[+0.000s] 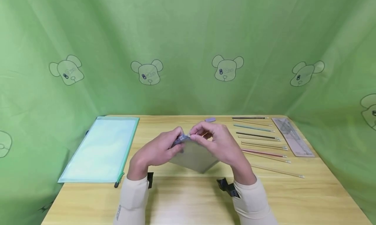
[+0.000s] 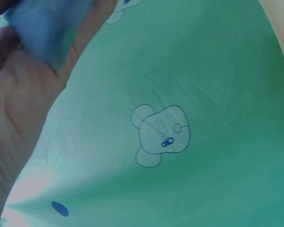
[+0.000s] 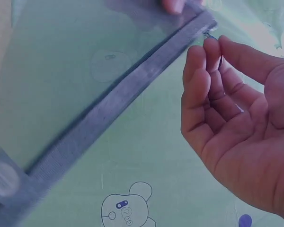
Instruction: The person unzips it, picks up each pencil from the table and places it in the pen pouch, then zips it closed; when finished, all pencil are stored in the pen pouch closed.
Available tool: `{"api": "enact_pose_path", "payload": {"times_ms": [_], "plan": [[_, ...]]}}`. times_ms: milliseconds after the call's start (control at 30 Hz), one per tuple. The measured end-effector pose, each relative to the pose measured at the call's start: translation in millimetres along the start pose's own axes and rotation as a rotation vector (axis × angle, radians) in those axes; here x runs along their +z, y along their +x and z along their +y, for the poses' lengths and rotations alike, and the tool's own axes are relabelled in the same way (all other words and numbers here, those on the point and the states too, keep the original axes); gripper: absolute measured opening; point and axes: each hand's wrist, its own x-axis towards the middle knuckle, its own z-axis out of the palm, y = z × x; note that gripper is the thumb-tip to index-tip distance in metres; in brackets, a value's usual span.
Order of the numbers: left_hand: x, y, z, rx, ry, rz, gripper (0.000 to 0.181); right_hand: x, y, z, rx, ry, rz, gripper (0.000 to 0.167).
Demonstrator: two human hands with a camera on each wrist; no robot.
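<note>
A see-through grey zip pouch [image 1: 194,158] hangs tilted between the two hands above the middle of the table. My left hand [image 1: 157,148] grips the pouch's top end, and in the left wrist view a blurred blue-grey piece of it [image 2: 49,30] lies against the palm. At the same end, my right hand [image 1: 215,141] pinches a small zipper pull between thumb and fingertips. The right wrist view shows the pouch's grey zipper band [image 3: 118,99] running diagonally up to the right hand [image 3: 241,132]. Most of the pull is hidden by the fingers.
A light-blue zip folder [image 1: 100,150] with a green edge lies on the left. To the right are several pencils [image 1: 258,136] in a loose column and a flat pack of rulers [image 1: 292,136]. A purple eraser [image 1: 210,119] sits near the table's back edge.
</note>
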Motion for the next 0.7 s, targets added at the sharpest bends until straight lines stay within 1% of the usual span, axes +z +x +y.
{"api": "enact_pose_path", "payload": {"times_ms": [100,200,267,367,467,600,700], "plan": [[0.6,-0.8,2.8,0.001,0.014,-0.002,0.011,1.9,0.4,-0.7,0.01,-0.049,-0.002,0.006],[1.6,-0.2,5.2,-0.018,0.022,0.003,0.015,2.1,-0.4,-1.2,0.014,-0.101,-0.007,0.005],[2.6,0.9,6.6,-0.019,0.028,0.003,0.018,1.3,-2.1,-0.5,0.017,-0.125,-0.012,0.005],[3.9,1.9,9.2,-0.007,0.022,0.0,0.021,-1.0,-4.4,-0.4,0.008,-0.152,-0.015,0.005],[4.8,2.6,11.2,0.027,0.016,0.002,0.022,-3.2,-5.6,-1.1,-0.008,-0.173,-0.009,0.006],[6.5,3.0,12.1,0.075,0.045,0.051,0.022,-4.0,-6.7,-2.4,-0.017,-0.19,0.006,0.008],[8.6,3.3,12.0,0.096,0.076,0.094,0.023,-3.5,-9.2,-3.7,-0.016,-0.176,0.027,0.01]]}}
